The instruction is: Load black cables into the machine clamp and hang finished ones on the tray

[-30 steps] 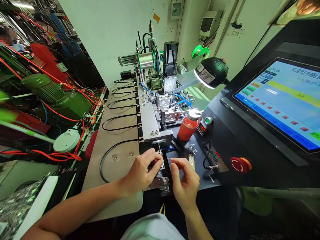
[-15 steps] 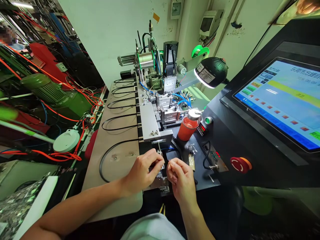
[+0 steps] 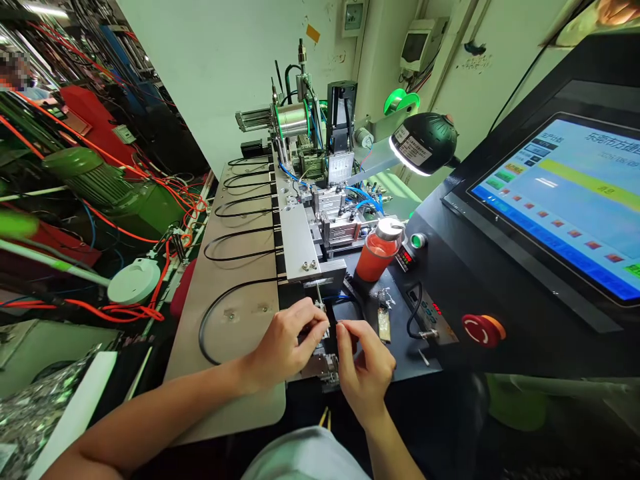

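Observation:
My left hand (image 3: 293,340) is closed in a pinch, thumb against forefinger, over the front end of the bench machine (image 3: 300,233). Whatever lies between its fingertips is too small to make out. My right hand (image 3: 365,363) faces it a short gap to the right, thumb and forefinger also pressed together; what they hold, if anything, cannot be seen. Below and between both hands sits a small metal fixture (image 3: 327,368). Behind the right hand lies a small yellowish flat piece (image 3: 384,325) on the dark bench top.
A jar of red liquid (image 3: 375,257) with a metal lid stands behind my right hand. To the right are a red emergency stop button (image 3: 483,331) and a touch screen (image 3: 575,207). A black lamp (image 3: 425,143) overhangs the bench. Black cable loops (image 3: 205,327) lie left.
My right hand has turned and its wrist has shifted slightly right, with the thumb now upright against the forefinger. The left hand stays where it was.

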### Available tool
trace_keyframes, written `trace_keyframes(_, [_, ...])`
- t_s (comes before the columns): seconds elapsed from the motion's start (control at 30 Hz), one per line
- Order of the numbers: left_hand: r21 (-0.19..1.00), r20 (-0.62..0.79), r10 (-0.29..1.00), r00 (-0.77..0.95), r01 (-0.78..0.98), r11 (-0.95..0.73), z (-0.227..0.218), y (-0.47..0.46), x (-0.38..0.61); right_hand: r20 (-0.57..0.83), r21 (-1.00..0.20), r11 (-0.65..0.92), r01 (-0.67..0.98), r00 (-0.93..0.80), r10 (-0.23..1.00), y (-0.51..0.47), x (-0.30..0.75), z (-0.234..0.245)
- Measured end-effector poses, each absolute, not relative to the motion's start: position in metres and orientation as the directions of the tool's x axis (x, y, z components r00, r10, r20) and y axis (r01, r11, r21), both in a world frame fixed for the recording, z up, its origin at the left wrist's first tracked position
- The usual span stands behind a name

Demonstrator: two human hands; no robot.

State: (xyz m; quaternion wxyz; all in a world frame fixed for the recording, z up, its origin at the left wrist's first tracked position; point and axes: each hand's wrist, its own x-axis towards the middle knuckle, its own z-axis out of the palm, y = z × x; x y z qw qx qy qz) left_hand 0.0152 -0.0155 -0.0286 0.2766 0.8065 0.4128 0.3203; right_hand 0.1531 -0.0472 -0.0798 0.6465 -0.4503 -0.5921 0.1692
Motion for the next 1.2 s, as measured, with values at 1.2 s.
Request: trace_keyframes(1.2, [0.773,0.156,0.869,0.469,0.489,-0.403,-0.024,-0.013,0.016,0.316,-0.948,0.309,0.074,0.128,0.94,-0.042,0.168,-0.08])
